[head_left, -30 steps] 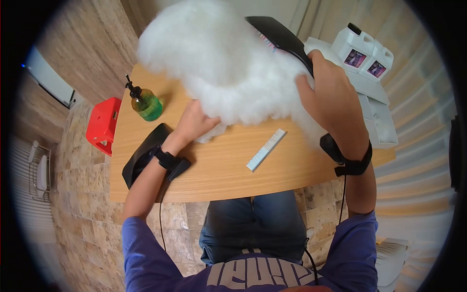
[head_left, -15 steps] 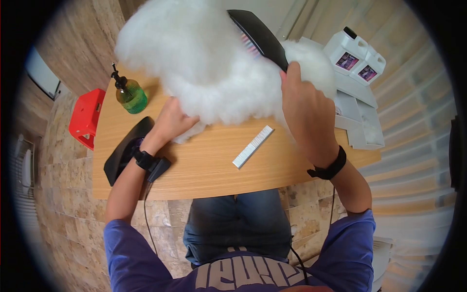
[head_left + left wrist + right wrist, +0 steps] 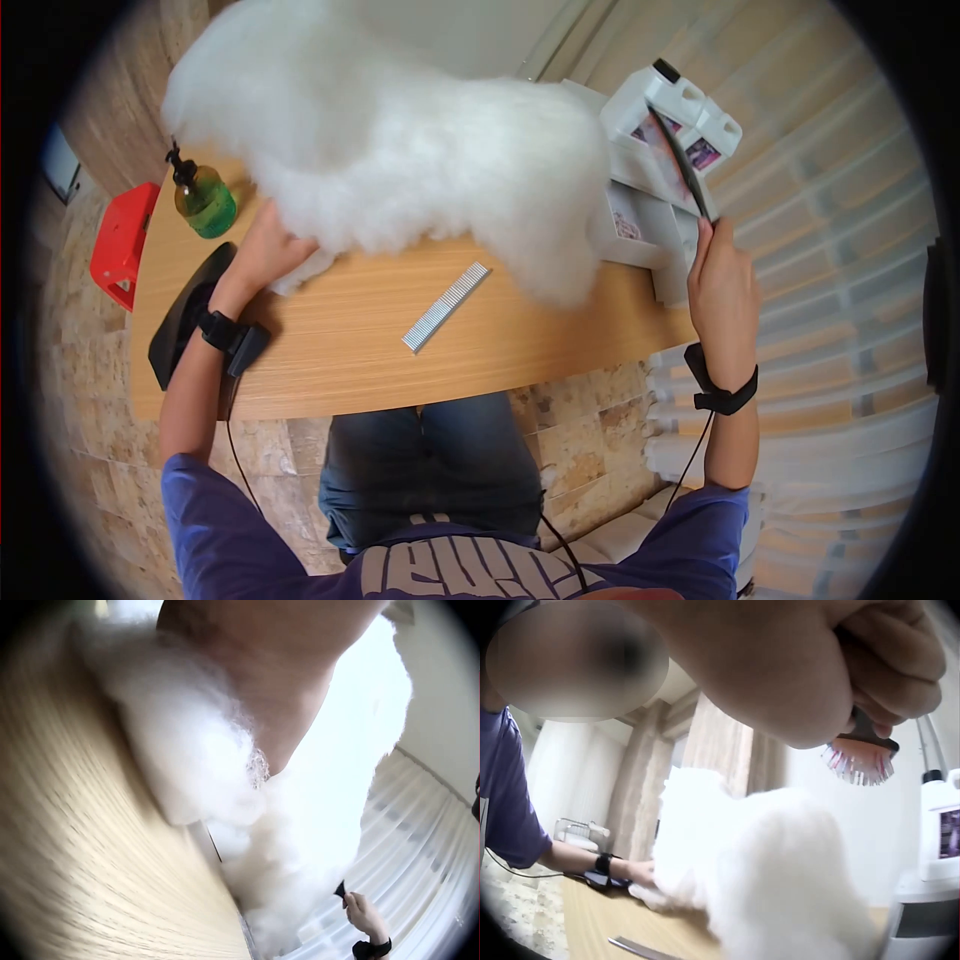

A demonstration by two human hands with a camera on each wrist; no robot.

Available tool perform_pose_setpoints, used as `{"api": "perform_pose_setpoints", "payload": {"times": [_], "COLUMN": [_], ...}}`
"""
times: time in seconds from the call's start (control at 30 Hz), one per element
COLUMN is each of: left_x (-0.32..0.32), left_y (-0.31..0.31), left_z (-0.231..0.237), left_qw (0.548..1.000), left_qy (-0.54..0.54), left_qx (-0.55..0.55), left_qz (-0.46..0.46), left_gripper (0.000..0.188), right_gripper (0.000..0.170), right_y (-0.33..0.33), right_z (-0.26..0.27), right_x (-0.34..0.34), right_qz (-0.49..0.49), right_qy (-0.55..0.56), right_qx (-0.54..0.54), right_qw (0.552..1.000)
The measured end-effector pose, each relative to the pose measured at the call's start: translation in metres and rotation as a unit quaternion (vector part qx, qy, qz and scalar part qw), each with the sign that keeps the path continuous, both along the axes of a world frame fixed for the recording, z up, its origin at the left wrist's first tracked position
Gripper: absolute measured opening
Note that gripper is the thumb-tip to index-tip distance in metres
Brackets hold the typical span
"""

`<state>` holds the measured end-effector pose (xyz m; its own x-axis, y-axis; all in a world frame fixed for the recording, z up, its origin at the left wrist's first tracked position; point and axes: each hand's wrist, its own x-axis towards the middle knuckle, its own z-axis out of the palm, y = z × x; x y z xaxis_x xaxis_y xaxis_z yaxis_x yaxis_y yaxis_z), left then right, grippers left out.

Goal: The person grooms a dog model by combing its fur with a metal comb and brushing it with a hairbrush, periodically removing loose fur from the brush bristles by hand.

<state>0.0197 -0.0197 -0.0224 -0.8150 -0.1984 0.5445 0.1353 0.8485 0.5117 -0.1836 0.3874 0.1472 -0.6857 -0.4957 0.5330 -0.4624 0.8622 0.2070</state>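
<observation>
A white, fluffy dog (image 3: 430, 150) stands on the wooden table (image 3: 560, 340), its fur hiding most of its shape. Low at its front, my left hand (image 3: 267, 245) grips a furry leg (image 3: 180, 750), and the fingertips are buried in the coat. My right hand (image 3: 722, 290) is off to the right of the dog, curled round the handle of a black hairbrush (image 3: 685, 165). The brush is held up, apart from the coat, and its pink pad with pale bristles (image 3: 862, 761) shows in the right wrist view. A metal comb (image 3: 447, 308) lies on the table between my arms.
To the left stand a green pump bottle (image 3: 206, 205) and, off the table, a red stool (image 3: 125, 245). A black object (image 3: 190, 315) lies beneath my left forearm. White jugs (image 3: 640, 100) and a compartmented white box (image 3: 640, 250) occupy the right side, before a curtain (image 3: 810, 330).
The right hand has drawn the brush away from the dog's back, out to the right. My left hand keeps its grip at the leg while the head view has shifted right.
</observation>
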Motion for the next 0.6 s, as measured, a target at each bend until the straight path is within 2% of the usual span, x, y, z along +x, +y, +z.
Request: {"api": "perform_pose_setpoints", "payload": {"times": [0.1,0.13,0.2,0.27,0.33,0.4,0.53,0.6], "left_x": [0.004,0.004,0.007,0.007,0.005,0.007,0.008,0.008], "left_y": [0.001,0.0,-0.005,-0.005,-0.001,0.002,0.004,0.006], "left_z": [0.001,-0.004,-0.007,-0.01,-0.006,-0.001,0.0,0.003], "left_qw": [0.999,0.999,0.998,0.999,0.999,0.998,1.0,0.999], "left_qy": [-0.019,-0.02,-0.023,-0.026,-0.013,-0.041,-0.024,-0.034], "left_qx": [-0.046,-0.041,-0.048,0.018,0.009,0.036,0.008,0.029], "left_qz": [-0.003,0.008,0.024,0.024,0.036,0.017,0.016,0.024], "left_gripper": [0.04,0.04,0.041,0.039,0.037,0.034,0.033,0.032], "right_gripper": [0.025,0.025,0.024,0.022,0.021,0.022,0.025,0.025], "right_y": [-0.035,-0.048,-0.076,-0.093,-0.094,-0.081,-0.054,-0.04], "right_z": [0.01,0.004,-0.005,-0.015,-0.025,-0.029,-0.037,-0.034], "right_x": [0.028,0.035,0.046,0.05,0.043,0.025,0.019,0.014], "right_qz": [0.101,0.098,0.194,0.189,0.184,0.182,0.155,0.022], "right_qy": [0.02,0.01,0.069,0.027,-0.014,-0.021,0.049,-0.024], "right_qx": [-0.055,-0.073,-0.02,-0.004,0.03,-0.004,-0.01,0.011], "right_qw": [0.993,0.992,0.978,0.982,0.982,0.983,0.987,0.999]}}
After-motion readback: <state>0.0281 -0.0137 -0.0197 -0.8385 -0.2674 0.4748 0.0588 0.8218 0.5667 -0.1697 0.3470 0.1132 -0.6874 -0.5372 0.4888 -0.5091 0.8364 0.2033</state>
